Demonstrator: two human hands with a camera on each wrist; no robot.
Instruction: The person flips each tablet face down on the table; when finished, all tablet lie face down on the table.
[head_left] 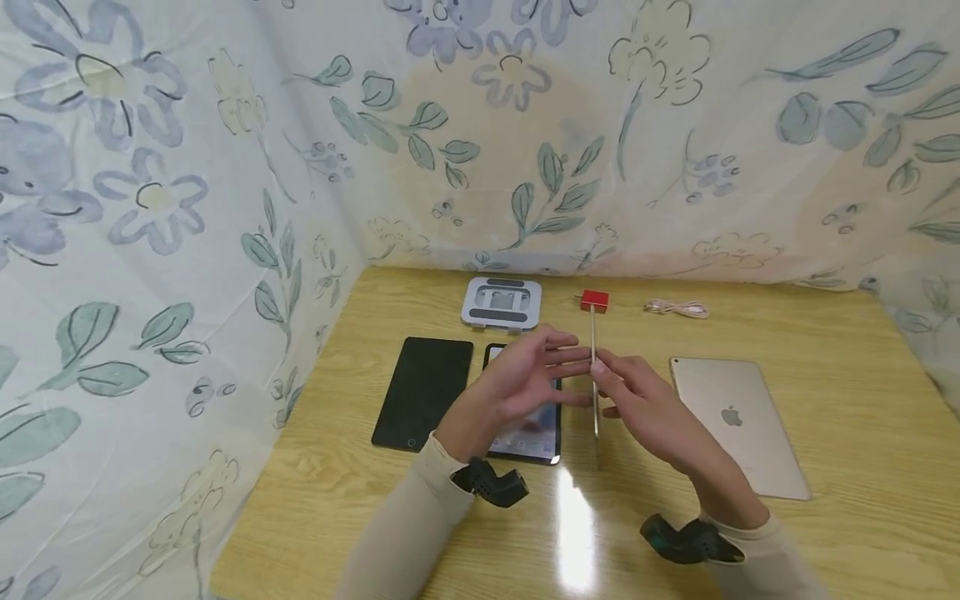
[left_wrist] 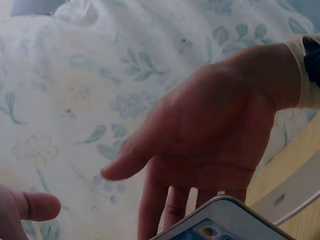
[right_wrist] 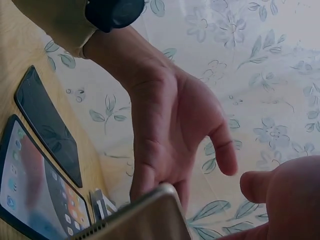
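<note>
A slim tablet [head_left: 596,425] stood edge-on over the table [head_left: 862,442], between the left hand [head_left: 528,375] and right hand [head_left: 641,408].

White glare marked the near wood grain. The left hand's fingers reached straight to the glass face; the right's extended along the metal back with its speaker holes. Both hands were unclenched, their 2 thumbs clear of the panel. The left hand and wrist hid much of a lit tablet [head_left: 536,435]; left of that, a strip of wood parted it from a flat black tablet [head_left: 427,392]. The right forearm overlapped a gold tablet [head_left: 738,429], lying back up. Farther off sat a grey stand [head_left: 501,302] with dark pads, a boxy red charger [head_left: 602,302] and a looped pink cable [head_left: 678,309], wood showing between all 3. Creased floral cloth [head_left: 675,183] bounded the far edge.
</note>
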